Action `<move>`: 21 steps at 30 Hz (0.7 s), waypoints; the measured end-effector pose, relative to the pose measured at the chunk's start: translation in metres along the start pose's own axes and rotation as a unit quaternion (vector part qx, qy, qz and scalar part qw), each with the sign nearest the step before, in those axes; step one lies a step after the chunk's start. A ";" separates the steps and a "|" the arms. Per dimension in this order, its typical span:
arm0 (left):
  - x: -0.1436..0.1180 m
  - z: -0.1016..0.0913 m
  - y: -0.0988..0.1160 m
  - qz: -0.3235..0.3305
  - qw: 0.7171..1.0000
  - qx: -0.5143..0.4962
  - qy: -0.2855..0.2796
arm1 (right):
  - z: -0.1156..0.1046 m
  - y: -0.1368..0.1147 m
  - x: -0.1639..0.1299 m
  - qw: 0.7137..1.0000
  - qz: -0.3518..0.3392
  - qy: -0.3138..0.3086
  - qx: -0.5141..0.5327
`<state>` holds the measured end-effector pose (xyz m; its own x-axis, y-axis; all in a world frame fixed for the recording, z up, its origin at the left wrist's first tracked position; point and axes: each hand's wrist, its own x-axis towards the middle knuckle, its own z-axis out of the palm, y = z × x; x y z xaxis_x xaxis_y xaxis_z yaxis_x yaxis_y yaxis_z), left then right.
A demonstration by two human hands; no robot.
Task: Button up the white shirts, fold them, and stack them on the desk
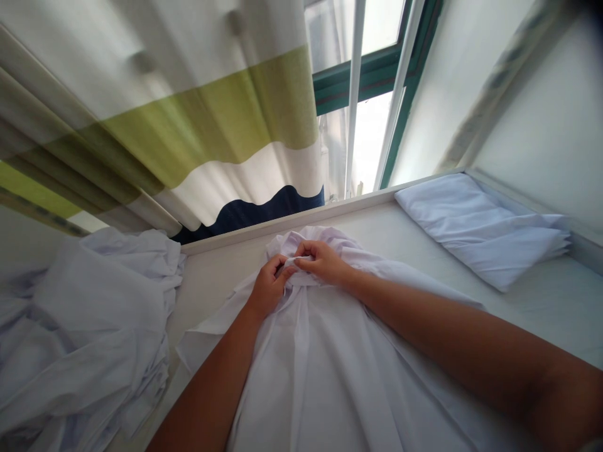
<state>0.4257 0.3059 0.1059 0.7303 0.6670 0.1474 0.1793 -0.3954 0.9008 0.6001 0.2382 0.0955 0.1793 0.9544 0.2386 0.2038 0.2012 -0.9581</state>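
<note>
A white shirt (339,351) lies spread on the white tabletop, its collar end away from me and a front strip running down toward me. At the collar, my left hand (273,285) is closed, thumb and fingers pinching the cloth. My right hand (321,260) meets it from the other side, also pinching the collar edge. The fingertips of both hands nearly touch. Any button between them is too small or hidden to make out. The cloth around the collar is bunched, and the lower part runs out of view at the bottom.
A heap of crumpled white cloth (103,326) lies at the left. At the far right corner sits a folded white garment (480,226). A raised rim (245,233) borders the white tabletop (211,276). Behind it hang a striped curtain (221,113) and a barred window (372,125).
</note>
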 end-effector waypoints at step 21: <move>0.002 0.000 -0.004 -0.042 0.996 -0.072 0.013 | -0.001 0.003 0.002 1.000 -0.014 -0.004 -0.003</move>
<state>0.4265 0.3088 0.1027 0.6988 0.7110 0.0782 0.1406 -0.2437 0.9596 0.6019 0.2406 0.0929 0.1653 0.9501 0.2646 0.2152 0.2271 -0.9498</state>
